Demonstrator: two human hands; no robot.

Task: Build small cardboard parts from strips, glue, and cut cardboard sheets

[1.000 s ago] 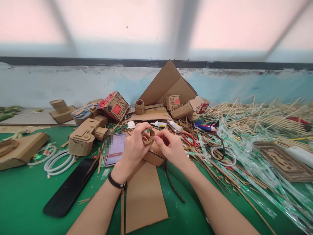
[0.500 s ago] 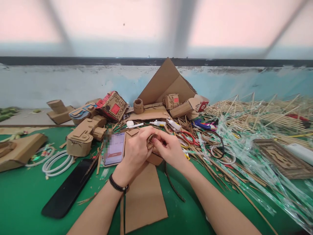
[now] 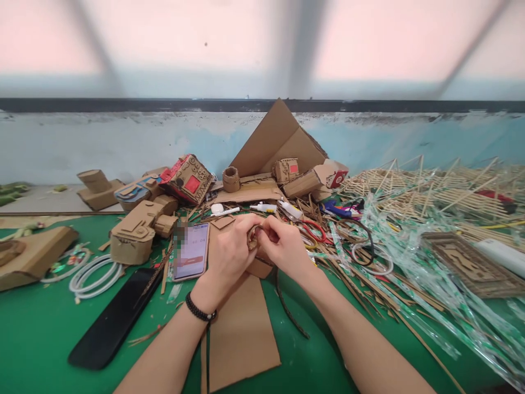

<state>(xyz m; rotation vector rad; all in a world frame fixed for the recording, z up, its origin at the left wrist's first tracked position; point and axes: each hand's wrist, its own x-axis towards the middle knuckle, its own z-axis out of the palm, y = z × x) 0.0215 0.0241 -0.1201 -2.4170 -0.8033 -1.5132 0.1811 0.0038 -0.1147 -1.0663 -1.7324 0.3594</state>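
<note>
My left hand (image 3: 233,247) is closed around a small brown cardboard piece (image 3: 252,237), mostly hidden by the fingers. From the other side, my right hand (image 3: 284,244) pinches the same piece with thumb and fingertips. Just under the hands, part of a cardboard box (image 3: 260,268) shows. A flat cardboard sheet (image 3: 244,335) lies between my forearms. To its right, a thin dark strip (image 3: 288,309) curves down over the green table.
Left of my hands lie a phone (image 3: 191,253), a long black object (image 3: 115,320) and a cardboard camera model (image 3: 133,232). Glue bottles (image 3: 291,209) and red-handled scissors (image 3: 315,230) lie behind. Plastic strips (image 3: 410,284) and a stick structure (image 3: 418,186) spread rightward.
Both hands stay on the cardboard piece, with a slight shift of the right fingers and thumb over it. The whole view has moved slightly.
</note>
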